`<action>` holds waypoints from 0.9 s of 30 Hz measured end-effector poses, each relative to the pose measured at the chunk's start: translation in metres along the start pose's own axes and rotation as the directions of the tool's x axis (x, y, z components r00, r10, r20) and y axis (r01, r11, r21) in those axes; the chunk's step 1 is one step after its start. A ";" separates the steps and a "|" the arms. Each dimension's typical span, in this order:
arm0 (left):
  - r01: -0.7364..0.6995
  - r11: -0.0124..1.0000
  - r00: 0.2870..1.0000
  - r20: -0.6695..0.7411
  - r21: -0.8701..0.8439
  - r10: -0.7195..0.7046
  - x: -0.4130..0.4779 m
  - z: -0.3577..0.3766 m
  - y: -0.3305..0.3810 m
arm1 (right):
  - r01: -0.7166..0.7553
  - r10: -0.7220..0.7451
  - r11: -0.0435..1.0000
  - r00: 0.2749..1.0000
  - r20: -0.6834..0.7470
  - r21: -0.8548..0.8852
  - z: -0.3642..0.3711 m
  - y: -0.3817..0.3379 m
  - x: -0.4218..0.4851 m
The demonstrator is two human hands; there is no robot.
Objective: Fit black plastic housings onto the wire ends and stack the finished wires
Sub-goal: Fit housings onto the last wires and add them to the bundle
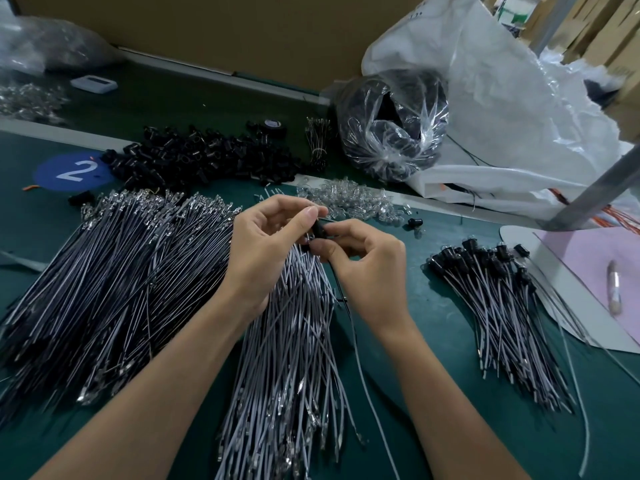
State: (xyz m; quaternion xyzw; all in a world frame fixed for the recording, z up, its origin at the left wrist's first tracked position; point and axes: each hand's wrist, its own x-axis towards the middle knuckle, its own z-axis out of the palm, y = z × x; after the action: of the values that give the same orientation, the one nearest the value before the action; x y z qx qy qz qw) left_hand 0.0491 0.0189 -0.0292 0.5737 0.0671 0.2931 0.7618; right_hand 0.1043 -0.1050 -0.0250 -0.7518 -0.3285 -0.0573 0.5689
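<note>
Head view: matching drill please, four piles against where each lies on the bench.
1 loose black housings
2 finished wires
3 clear bulbs
4 bare grey wires

A right of the right hand
B beside the blue disc
C between the two forearms
D just beyond the left hand

Pairs: 1-B, 2-A, 3-D, 4-C

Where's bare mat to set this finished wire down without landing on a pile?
Barest: the green mat strip between the middle grey wire pile and the finished stack, crossed only by a loose wire. Also the near right corner below that stack. Crowded: the far edge, with the housing pile, clear bulbs and bags.
</note>
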 end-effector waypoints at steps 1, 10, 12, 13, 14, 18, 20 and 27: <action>-0.015 1.000 1.000 0.005 0.020 0.015 0.000 0.000 -0.001 | 0.012 -0.012 1.000 1.000 0.000 -0.011 0.000 0.000 0.000; -0.092 0.994 0.996 0.019 0.065 0.091 0.000 -0.001 0.002 | 0.023 -0.023 0.999 1.000 0.008 -0.034 -0.002 -0.002 0.000; -0.095 0.993 0.995 0.019 0.067 0.094 -0.001 -0.001 0.002 | 0.020 -0.020 0.999 1.000 0.014 -0.034 -0.002 -0.001 0.000; -0.097 0.993 0.995 0.020 0.067 0.096 -0.001 -0.001 0.003 | 0.017 -0.016 0.999 1.000 0.017 -0.030 -0.002 -0.001 0.000; -0.099 0.993 0.995 0.018 0.065 0.098 -0.001 -0.001 0.004 | 0.009 -0.009 1.000 1.000 0.020 -0.016 -0.002 -0.001 0.000; -0.077 0.997 0.997 0.007 -0.010 0.077 -0.002 0.000 0.009 | -0.062 0.059 0.992 0.998 0.037 0.105 -0.002 -0.002 0.000; -0.058 0.998 0.998 0.014 -0.039 0.059 -0.002 -0.001 0.010 | -0.084 0.079 0.988 0.996 0.042 0.131 -0.003 -0.001 0.001; -0.044 0.999 0.996 0.071 -0.016 0.045 0.000 -0.008 0.011 | -0.075 0.069 0.992 0.996 0.061 0.103 -0.004 -0.002 0.000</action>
State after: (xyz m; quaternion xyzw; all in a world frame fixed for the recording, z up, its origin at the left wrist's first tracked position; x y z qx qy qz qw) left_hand 0.0415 0.0278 -0.0216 0.5798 0.0248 0.2899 0.7611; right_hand 0.1044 -0.1078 -0.0217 -0.7335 -0.3199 0.0019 0.5997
